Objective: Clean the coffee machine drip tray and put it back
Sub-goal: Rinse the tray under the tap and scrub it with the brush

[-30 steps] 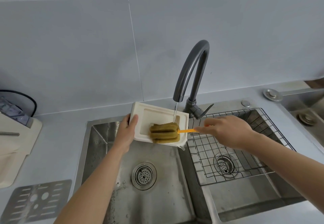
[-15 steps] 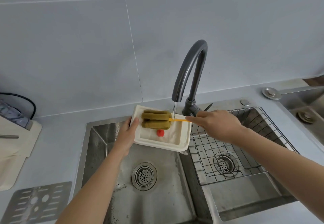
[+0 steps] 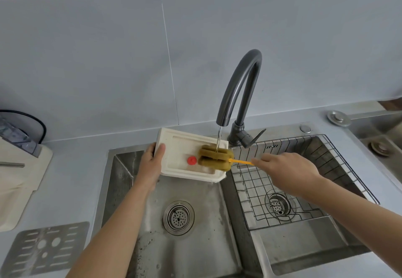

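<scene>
Sink [image 3: 121,190]: left basin catches runoff.
Faucet [image 3: 239,86]: thin stream falling onto the sponge.
Drip tray [image 3: 174,145]: cream, held tilted over the left basin, presumably to drain; red float [image 3: 191,160] inside.
Left hand [image 3: 152,164]: clamped on the tray's left edge.
Right hand [image 3: 285,169]: closed on the orange handle.
Sponge brush [image 3: 215,158]: pressed into the tray's right end.
Slotted grate [image 3: 45,249]: set aside on tabletop.
</scene>
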The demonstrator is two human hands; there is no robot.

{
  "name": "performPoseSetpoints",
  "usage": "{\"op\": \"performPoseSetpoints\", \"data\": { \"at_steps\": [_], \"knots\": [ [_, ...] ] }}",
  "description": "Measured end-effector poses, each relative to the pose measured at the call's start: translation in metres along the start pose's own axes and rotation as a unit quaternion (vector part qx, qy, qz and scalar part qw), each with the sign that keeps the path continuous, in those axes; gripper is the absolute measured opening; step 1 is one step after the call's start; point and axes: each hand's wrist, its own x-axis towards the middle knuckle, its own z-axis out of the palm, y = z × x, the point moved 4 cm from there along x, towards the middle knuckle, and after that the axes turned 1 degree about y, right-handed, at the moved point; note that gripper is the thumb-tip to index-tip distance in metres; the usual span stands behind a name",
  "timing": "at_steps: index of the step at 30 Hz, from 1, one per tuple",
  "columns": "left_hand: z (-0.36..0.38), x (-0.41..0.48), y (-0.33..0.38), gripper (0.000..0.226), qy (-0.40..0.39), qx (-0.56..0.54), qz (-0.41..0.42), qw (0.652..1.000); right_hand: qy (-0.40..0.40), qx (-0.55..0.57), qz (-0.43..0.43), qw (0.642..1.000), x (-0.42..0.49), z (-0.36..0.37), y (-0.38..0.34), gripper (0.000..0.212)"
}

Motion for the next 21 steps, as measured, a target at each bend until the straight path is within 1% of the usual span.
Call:
{"op": "performPoseSetpoints", "data": {
  "at_steps": [3, 5, 8, 11, 12, 15, 18, 21],
  "knots": [
    [0.003, -0.001, -0.004, 0.025, 0.004, -0.004, -0.008, 1.0, -0.027, 0.015, -0.014, 0.999, -0.009, 0.002, -0.006, 0.056],
    [0.007, -0.001, -0.007, 0.029, 0.003, -0.01, -0.017, 1.0, -0.044, 0.03, -0.018, 0.998, -0.014, 0.003, -0.009, 0.058],
    [0.012, -0.003, -0.012, 0.031, -0.007, -0.012, -0.034, 0.999, -0.041, 0.061, -0.004, 0.997, -0.02, 0.002, -0.003, 0.062],
    [0.02, -0.005, -0.02, 0.019, -0.044, -0.042, -0.076, 0.995, -0.015, 0.075, 0.006, 0.997, -0.028, -0.003, 0.012, 0.056],
    [0.023, -0.006, -0.022, 0.019, -0.056, -0.057, -0.091, 0.993, -0.006, 0.079, 0.009, 0.997, -0.033, -0.004, 0.018, 0.053],
    [0.036, -0.008, -0.027, 0.025, -0.083, -0.095, -0.123, 0.984, 0.03, 0.105, 0.032, 0.994, -0.049, -0.009, 0.034, 0.044],
    [0.053, -0.012, -0.029, 0.032, -0.131, -0.1, -0.136, 0.977, 0.074, 0.141, 0.07, 0.985, -0.059, -0.015, 0.042, 0.037],
    [0.07, -0.017, -0.032, 0.036, -0.156, -0.092, -0.148, 0.972, 0.122, 0.178, 0.092, 0.972, -0.065, -0.018, 0.042, 0.034]
  ]
}}
